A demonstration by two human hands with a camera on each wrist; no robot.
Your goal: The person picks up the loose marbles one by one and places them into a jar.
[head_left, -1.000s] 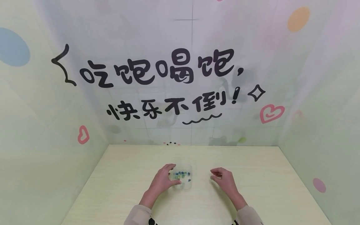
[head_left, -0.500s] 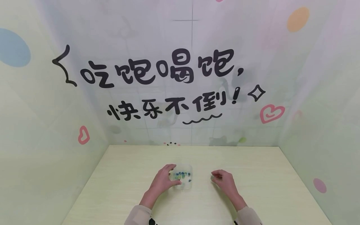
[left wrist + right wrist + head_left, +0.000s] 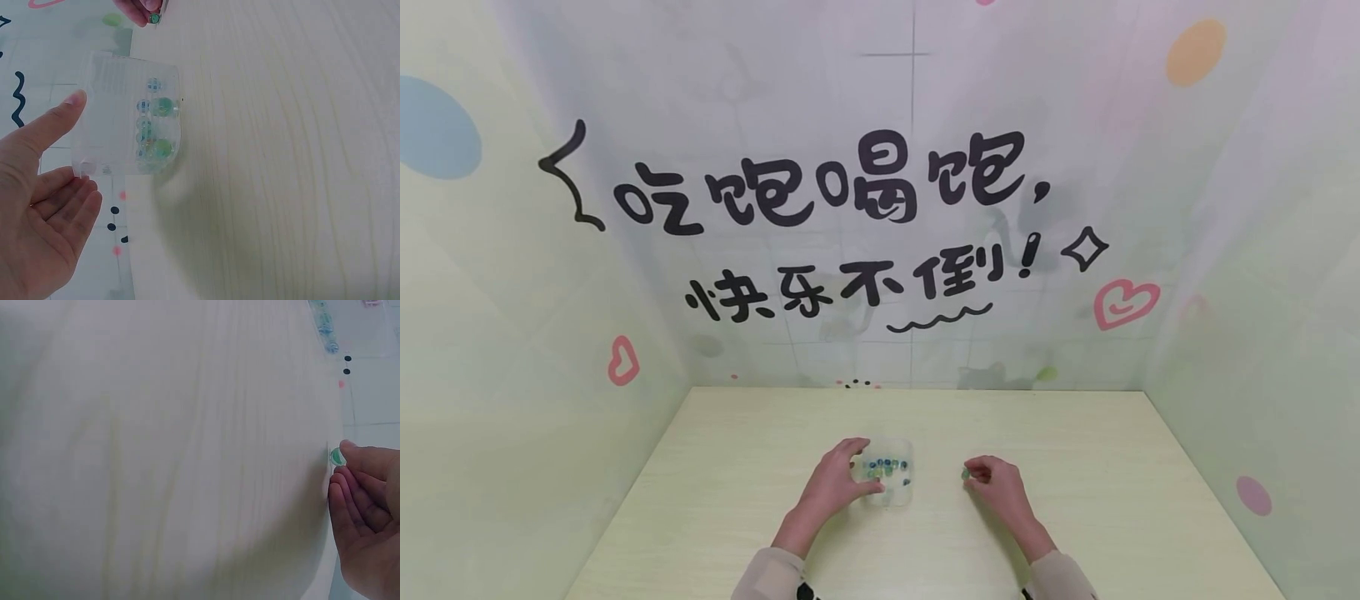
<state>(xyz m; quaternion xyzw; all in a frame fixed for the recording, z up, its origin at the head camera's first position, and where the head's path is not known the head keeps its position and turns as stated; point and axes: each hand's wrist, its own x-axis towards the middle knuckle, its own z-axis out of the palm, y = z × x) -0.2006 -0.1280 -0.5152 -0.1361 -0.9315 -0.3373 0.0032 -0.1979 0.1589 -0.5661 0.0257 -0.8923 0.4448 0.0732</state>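
A small clear plastic box [image 3: 895, 493] stands on the table, with several blue and green marbles [image 3: 887, 463] on its bottom. My left hand [image 3: 831, 483] holds the box by its left side; in the left wrist view the thumb lies at the rim and the fingers reach under the near corner. To the right of the box, my right hand [image 3: 1000, 485] pinches a green marble [image 3: 966, 473] between thumb and fingertips, low over the table. The right wrist view shows this green marble [image 3: 338, 456] too, partly covered by the thumb.
The pale wood-grain table [image 3: 745, 433] reaches back to a printed wall cloth [image 3: 775, 358] with large black writing. Cloth walls also close off the left and right sides.
My right hand has shifted slightly toward me, and a green marble has come into view at its fingertips. The left hand and the box have stayed in place.
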